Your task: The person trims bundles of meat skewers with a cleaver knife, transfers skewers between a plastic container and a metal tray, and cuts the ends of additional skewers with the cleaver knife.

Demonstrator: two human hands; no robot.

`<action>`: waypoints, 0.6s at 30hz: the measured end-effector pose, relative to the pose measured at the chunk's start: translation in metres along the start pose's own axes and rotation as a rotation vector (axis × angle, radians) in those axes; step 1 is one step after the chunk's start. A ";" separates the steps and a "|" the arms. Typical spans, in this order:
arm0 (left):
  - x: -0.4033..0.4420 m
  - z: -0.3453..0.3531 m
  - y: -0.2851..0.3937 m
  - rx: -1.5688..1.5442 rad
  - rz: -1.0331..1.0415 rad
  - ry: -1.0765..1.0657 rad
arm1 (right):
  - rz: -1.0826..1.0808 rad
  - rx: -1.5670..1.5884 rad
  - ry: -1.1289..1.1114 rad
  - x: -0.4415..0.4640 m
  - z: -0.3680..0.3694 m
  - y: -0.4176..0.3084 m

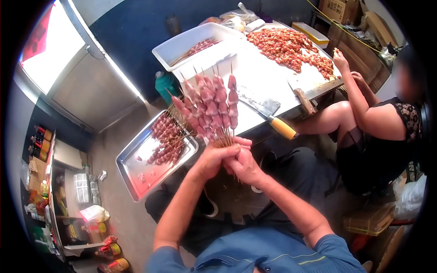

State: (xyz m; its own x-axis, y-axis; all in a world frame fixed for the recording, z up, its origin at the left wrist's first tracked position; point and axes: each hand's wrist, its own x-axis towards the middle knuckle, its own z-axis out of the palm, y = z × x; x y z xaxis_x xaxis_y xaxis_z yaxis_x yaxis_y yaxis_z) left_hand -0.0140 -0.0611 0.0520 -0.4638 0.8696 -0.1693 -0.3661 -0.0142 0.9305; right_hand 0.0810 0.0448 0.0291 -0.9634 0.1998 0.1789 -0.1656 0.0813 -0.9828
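A fanned bunch of raw meat skewers (pixel 211 102) rises in front of me, points upward, the dark red pieces threaded close together. My left hand (pixel 210 159) is closed around the bare stick ends from the left. Against it, my right hand (pixel 244 164) is also closed on the lower sticks, its fingers overlapping the left thumb. Behind and left of the bunch, a metal tray (pixel 129 168) holds more meat skewers (pixel 166 139) and a few loose pieces in reddish liquid. The bunch hides part of the tray's right side.
A cleaver (pixel 259 103) with a yellow handle lies at the white table's (pixel 248 70) edge, beside another knife (pixel 304 101). Behind are a white plastic tub (pixel 164 50) with skewers and a heap of cut meat (pixel 284 45). A co-worker (pixel 378 109) sits at right.
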 end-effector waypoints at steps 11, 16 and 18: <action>0.054 -0.026 0.081 0.386 0.304 0.055 | -0.392 -0.152 0.023 0.109 -0.023 0.000; 0.071 -0.048 0.044 0.377 0.235 0.105 | -0.327 -0.295 0.082 0.112 -0.014 0.036; 0.066 -0.038 0.047 0.315 0.218 0.139 | -0.331 -0.230 0.124 0.109 -0.009 0.039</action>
State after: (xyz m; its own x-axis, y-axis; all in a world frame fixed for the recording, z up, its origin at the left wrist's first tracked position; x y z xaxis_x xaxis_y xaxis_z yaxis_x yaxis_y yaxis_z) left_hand -0.0923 -0.0230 0.0719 -0.6157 0.7877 0.0204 0.0080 -0.0196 0.9998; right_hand -0.0284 0.0788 0.0109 -0.8311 0.2410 0.5012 -0.3969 0.3744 -0.8381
